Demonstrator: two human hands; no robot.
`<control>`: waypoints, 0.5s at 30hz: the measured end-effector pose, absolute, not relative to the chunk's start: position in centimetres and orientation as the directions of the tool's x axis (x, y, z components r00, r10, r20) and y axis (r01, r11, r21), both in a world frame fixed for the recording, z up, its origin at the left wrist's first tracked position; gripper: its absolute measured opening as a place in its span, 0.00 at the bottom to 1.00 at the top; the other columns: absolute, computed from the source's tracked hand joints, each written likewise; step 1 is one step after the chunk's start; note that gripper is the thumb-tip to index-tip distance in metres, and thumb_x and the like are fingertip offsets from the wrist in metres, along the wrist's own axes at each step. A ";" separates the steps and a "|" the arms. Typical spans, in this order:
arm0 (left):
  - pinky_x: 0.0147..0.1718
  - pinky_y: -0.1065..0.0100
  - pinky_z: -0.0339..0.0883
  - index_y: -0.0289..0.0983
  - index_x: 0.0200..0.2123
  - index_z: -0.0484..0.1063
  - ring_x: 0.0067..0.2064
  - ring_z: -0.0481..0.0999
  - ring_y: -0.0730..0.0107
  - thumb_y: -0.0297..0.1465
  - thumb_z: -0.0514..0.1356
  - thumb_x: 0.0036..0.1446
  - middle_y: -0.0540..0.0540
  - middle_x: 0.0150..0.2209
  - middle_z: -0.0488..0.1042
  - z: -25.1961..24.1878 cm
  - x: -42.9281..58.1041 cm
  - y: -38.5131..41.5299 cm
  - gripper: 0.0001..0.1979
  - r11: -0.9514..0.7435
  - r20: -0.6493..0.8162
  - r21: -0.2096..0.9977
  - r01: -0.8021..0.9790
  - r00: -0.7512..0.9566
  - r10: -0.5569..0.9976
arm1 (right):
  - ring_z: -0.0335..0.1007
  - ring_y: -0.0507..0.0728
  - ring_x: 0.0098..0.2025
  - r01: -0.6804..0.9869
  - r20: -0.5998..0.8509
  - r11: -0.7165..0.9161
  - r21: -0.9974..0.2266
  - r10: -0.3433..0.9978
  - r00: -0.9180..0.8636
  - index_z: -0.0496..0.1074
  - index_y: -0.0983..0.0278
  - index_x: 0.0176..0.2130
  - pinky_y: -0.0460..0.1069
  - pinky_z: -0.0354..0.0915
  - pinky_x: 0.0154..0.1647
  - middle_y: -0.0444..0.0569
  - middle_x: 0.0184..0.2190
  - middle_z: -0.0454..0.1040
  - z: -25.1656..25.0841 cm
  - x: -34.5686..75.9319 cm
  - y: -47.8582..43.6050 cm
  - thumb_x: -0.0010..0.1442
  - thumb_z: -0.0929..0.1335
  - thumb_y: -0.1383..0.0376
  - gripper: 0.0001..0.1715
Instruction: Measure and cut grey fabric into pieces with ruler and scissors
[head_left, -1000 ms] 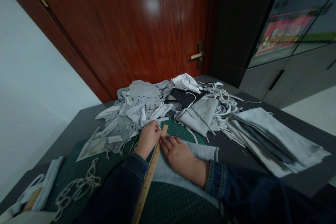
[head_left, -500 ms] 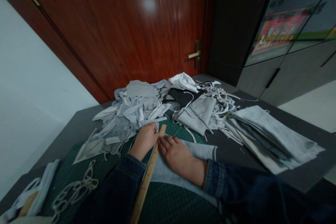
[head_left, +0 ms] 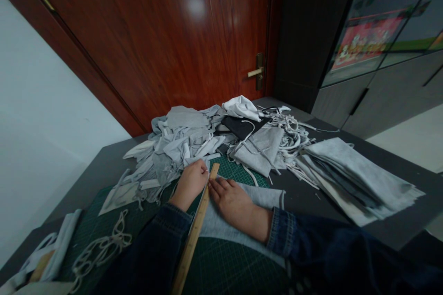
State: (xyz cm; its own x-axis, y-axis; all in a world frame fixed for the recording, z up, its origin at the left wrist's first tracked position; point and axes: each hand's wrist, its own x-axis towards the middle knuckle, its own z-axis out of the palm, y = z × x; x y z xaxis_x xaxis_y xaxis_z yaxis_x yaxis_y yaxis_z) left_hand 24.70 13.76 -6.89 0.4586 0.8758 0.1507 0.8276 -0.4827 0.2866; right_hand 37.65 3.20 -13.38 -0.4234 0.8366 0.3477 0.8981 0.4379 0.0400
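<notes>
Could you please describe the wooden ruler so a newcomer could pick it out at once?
On the dark table, a green cutting mat lies nearest the person. The wooden ruler slants across it between the left hand and right hand, a long, pale strip, unlike the soft grey fabric beside it.

Dim light, round glare on the door (head_left: 195, 7), faint shadow by the ruler (head_left: 194, 233), warped edges

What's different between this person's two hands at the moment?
The left hand is curled, its fingers close against the wooden ruler, while the right hand lies flat on the grey fabric. The left hand sits left of the ruler, the right hand to its right. Both are bare and come out of dark denim sleeves.
</notes>
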 end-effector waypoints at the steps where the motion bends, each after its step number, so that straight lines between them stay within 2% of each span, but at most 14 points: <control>1: 0.36 0.68 0.64 0.40 0.30 0.70 0.35 0.79 0.65 0.23 0.58 0.59 0.48 0.29 0.78 -6.9 24.7 13.8 0.08 -0.487 0.141 0.285 0.826 0.467 0.873 | 0.66 0.68 0.64 0.898 0.346 0.439 0.043 0.836 -0.425 0.66 0.76 0.65 0.60 0.68 0.60 0.63 0.65 0.69 -13.4 37.6 3.2 0.71 0.62 0.69 0.26; 8: 0.38 0.66 0.64 0.39 0.30 0.69 0.37 0.78 0.63 0.21 0.57 0.60 0.46 0.32 0.77 -7.1 24.4 13.8 0.09 -0.497 0.146 0.263 0.827 0.475 0.868 | 0.67 0.67 0.63 0.900 0.358 0.432 0.056 0.833 -0.422 0.67 0.74 0.64 0.60 0.69 0.59 0.63 0.65 0.69 -13.4 37.6 3.2 0.72 0.63 0.69 0.25; 15: 0.35 0.69 0.65 0.40 0.30 0.69 0.36 0.79 0.66 0.25 0.61 0.60 0.49 0.30 0.78 -7.5 24.3 13.7 0.07 -0.485 0.105 0.318 0.815 0.479 0.872 | 0.68 0.67 0.62 0.900 0.360 0.429 0.078 0.830 -0.427 0.67 0.75 0.64 0.59 0.69 0.58 0.63 0.64 0.69 -13.3 37.6 3.1 0.72 0.62 0.69 0.25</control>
State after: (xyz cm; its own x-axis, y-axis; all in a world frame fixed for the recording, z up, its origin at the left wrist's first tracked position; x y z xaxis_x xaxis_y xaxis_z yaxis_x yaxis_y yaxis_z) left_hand 24.34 13.71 -7.50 0.4786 0.8718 0.1046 0.8146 -0.4852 0.3179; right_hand 37.58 3.10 -13.26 -0.4265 0.8296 0.3603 0.9000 0.4288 0.0781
